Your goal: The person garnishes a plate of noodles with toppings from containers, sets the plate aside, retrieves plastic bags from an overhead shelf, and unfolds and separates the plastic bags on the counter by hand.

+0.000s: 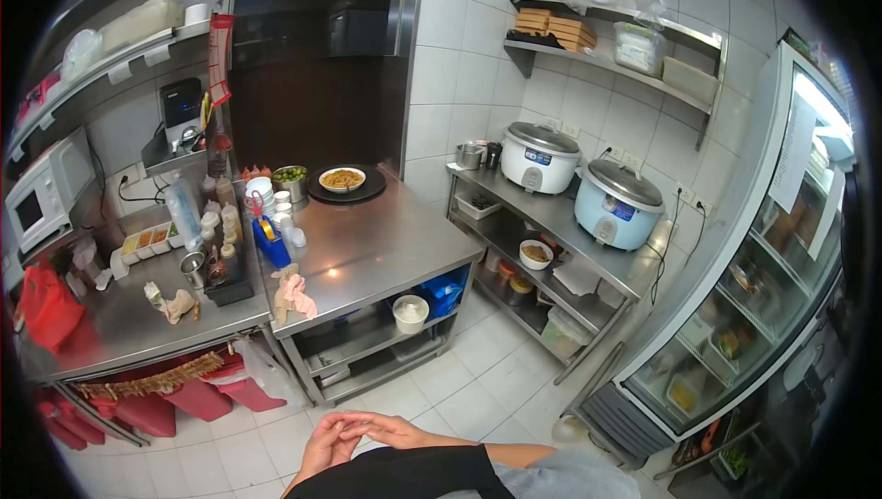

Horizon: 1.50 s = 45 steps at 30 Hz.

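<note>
Bottom centre, the left hand and right hand meet with loosely curved fingers, nothing visible held; keeping them relaxed seems best. Beyond, mid-frame, a white tub stands under the steel table.

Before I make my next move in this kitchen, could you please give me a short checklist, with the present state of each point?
1. Left hand and right hand free: ok, nothing shows in them.
2. Bowl resting on the black tray: ok.
3. Lids on both rice cookers: ok.
4. Pink cloth away from the edge of the table: not ok, it lies at the front edge.
5. Fridge door fully shut: cannot tell from this angle.
</note>
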Available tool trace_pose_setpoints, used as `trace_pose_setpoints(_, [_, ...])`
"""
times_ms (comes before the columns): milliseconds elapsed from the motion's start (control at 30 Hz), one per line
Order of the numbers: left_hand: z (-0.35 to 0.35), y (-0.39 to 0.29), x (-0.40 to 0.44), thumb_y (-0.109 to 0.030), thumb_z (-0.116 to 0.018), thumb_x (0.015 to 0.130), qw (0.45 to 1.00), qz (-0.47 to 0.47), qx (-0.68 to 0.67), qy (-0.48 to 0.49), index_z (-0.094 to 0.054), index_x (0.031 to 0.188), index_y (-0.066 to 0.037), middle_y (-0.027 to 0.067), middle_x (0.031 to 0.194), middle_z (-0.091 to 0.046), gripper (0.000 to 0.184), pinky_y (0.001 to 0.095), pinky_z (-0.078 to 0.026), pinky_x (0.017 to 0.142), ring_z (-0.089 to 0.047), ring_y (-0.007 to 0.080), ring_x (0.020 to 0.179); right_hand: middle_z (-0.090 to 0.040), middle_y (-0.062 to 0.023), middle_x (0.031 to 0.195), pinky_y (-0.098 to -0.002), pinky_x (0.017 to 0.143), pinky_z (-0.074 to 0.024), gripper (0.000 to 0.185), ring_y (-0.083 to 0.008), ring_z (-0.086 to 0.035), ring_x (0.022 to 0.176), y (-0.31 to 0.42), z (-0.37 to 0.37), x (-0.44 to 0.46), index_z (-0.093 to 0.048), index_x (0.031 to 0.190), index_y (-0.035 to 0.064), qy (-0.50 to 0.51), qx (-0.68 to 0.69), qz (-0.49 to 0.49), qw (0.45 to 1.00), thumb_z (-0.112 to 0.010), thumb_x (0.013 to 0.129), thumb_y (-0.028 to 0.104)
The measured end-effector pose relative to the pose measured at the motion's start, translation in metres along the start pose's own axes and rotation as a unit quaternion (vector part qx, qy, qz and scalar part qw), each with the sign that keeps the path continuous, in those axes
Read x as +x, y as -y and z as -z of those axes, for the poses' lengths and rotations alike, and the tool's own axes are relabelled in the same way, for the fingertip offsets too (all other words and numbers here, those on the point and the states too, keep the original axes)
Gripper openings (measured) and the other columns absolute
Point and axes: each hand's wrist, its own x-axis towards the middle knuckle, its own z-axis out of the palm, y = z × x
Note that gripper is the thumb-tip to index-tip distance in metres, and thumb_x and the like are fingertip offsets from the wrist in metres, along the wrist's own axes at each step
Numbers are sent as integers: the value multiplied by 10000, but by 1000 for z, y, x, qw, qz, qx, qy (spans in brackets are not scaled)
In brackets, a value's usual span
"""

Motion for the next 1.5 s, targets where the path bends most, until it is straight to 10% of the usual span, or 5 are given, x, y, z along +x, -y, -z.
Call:
trace_pose_setpoints(567, [100,-84,-108,-85,-563,879,999,-2,-40,13,-527,1028,-71,72,1062,-561,154,320,-487,848,-567,182,963,-438,-128,1342,-313,1035,-278,430,-184,-424,1242,-54,-138,70,-298,1371,-35,9,18,-8,1000,-361,961,79])
trace_pose_setpoints(1500, [104,-101,-141,-41,-595,829,999,-30,-33,18,-489,1059,-56,90,1092,-531,254,303,-442,875,-532,179,1001,-426,-131,1351,-353,1073,-224,385,-211,-299,1324,-71,-168,83,-392,1320,-27,9,82,-35,996,-398,959,107])
